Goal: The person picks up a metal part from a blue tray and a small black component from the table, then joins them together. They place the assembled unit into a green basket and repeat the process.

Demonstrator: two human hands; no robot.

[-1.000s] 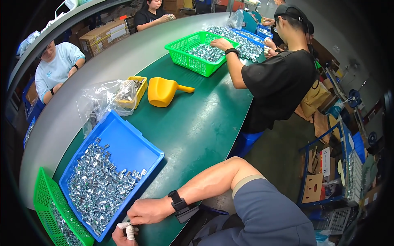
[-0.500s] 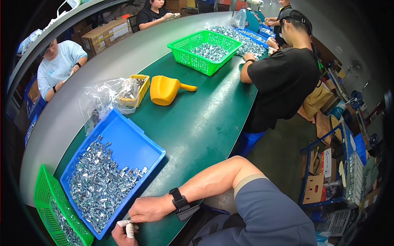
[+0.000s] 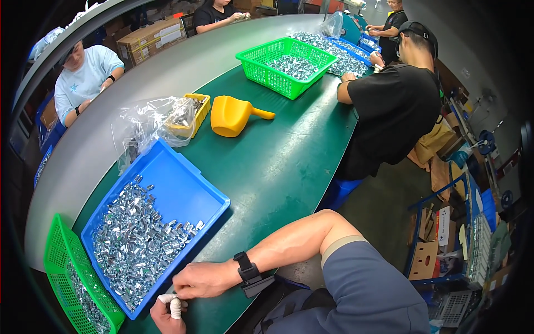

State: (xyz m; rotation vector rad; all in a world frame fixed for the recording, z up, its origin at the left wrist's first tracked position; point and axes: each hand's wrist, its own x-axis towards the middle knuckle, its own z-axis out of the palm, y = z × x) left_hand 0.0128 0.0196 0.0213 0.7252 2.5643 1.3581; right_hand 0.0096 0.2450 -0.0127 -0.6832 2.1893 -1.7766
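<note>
At the near edge of the table, my right hand [image 3: 203, 280] is closed, fingertips pressed together, with a dark band on the wrist. Just below it my left hand [image 3: 168, 315] is curled, white wraps covering some fingers. The fingertips of both hands meet beside the near corner of a blue tray [image 3: 181, 173]. Whatever they pinch is hidden or too small to make out. Shiny small metal sleeve-like pieces [image 3: 133, 239] lie heaped in the tray's near part. To the left of the tray, a tilted green basket [image 3: 58, 253] holds more small metal pieces.
Beyond the tray are a clear plastic bag [image 3: 139, 122], a yellow bin [image 3: 201, 114] of metal parts and a yellow scoop [image 3: 231, 116]. Farther off stands another green basket [image 3: 286, 88]. A co-worker in black [image 3: 392, 111] works at the table's right edge; others sit across.
The whole view has shifted slightly, so the far things sit a little higher and more to the right. My hands stay together beside the tray, with only slight finger movement.
</note>
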